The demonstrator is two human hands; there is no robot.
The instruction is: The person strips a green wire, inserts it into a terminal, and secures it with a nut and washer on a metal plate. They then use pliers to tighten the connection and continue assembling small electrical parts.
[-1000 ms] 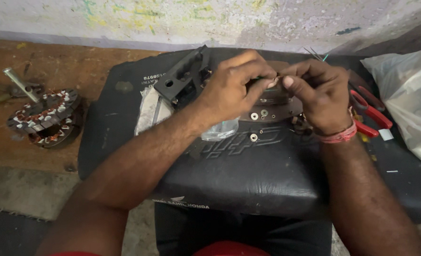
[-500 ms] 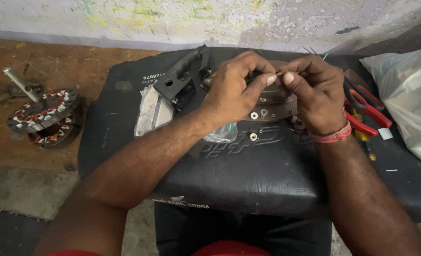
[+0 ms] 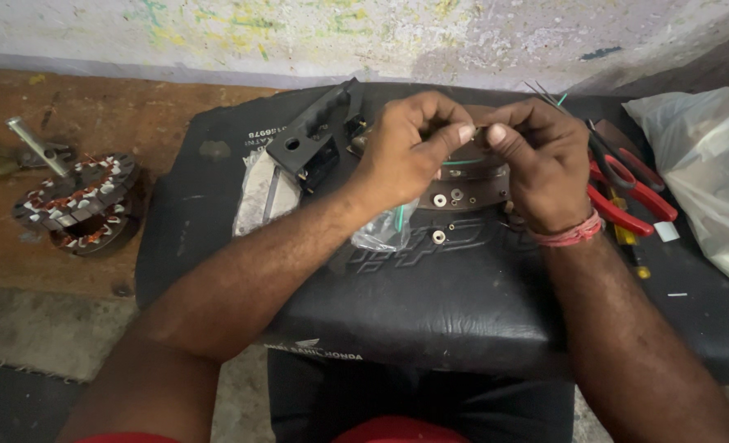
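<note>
Left hand (image 3: 410,152): closed, thumb and forefinger pinched on a small part too tiny to identify.
Right hand (image 3: 537,160): closed likewise, fingertips met with the left.
Brown plate (image 3: 463,190): laid just beneath both hands on the black seat (image 3: 430,295).
Red pliers (image 3: 627,193): placed beside the right wrist.
Wound stator (image 3: 77,201): set well apart, left.

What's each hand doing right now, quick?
Left hand: fingers pinched shut on a small part, too small to identify.
Right hand: fingers pinched shut on the same small part, above the brown board.
</note>
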